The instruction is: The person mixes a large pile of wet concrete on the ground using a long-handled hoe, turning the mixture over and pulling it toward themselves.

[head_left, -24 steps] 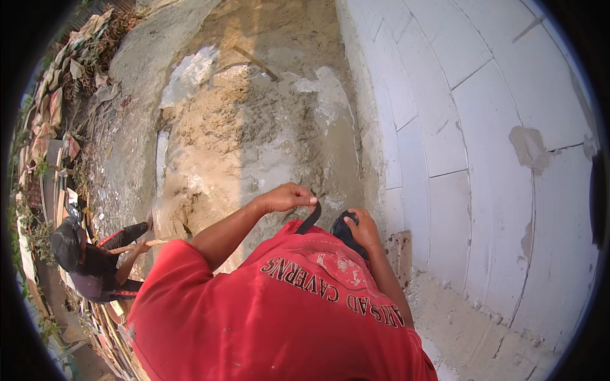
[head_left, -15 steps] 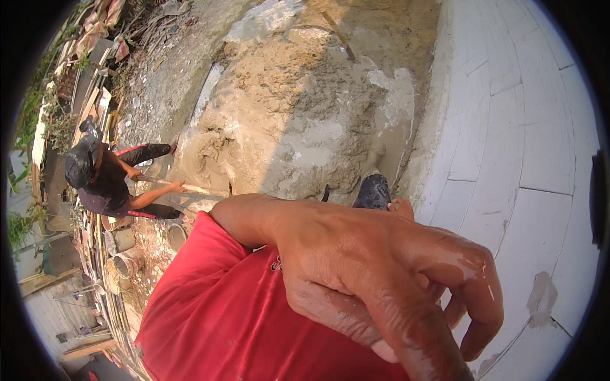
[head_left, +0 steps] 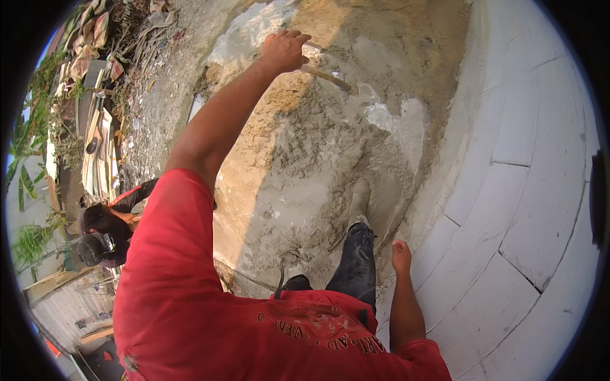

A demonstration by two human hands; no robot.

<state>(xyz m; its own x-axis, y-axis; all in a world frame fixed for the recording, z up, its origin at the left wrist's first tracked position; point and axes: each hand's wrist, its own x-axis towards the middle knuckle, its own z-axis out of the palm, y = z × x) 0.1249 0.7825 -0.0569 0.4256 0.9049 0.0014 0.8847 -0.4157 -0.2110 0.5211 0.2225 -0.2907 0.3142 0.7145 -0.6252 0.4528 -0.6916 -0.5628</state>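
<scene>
My left hand [head_left: 284,51] reaches far out over the heap of wet cement mix [head_left: 311,146], its fingers stretched out. Right by it, the wooden handle [head_left: 332,80] of a tool slants into the mix; the tool's head is hidden. I cannot tell whether my palm touches the handle. Low at my side, close to the grey block wall, my right hand [head_left: 401,256] is closed in a loose fist with nothing showing in it. My muddy boot [head_left: 359,197] stands in the wet mix, below a dark trouser leg [head_left: 356,257].
A wall of pale grey blocks [head_left: 508,209] rises along the right. Another person [head_left: 105,235] in a dark cap bends at the left, partly hidden by my red sleeve. Planks and scrap wood [head_left: 98,152] lie at the far left, near green plants [head_left: 28,241].
My left hand has swung from close in front of the camera out to the far side, near the wooden handle. The other person is lower and more hidden; their long-handled tool no longer shows.
</scene>
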